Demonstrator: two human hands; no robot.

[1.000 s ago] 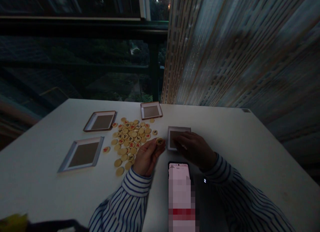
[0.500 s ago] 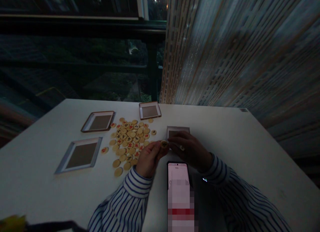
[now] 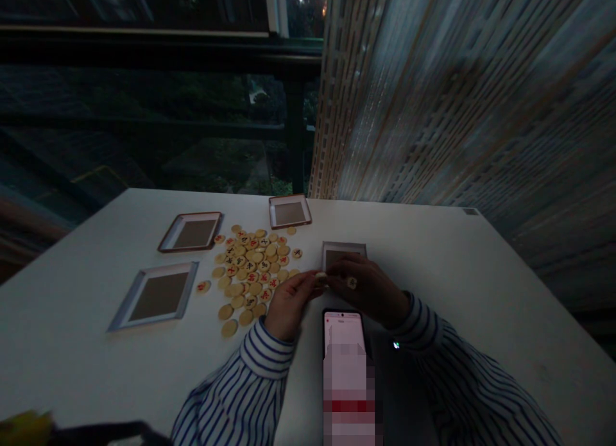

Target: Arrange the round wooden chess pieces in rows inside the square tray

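The left hand has its fingers clamped on one disc, close beside the right hand; whether the right fingers grip anything, I cannot tell. The loose heap of discs lies on the bench, faces mixed, outside the four trays, so most handling seems left.
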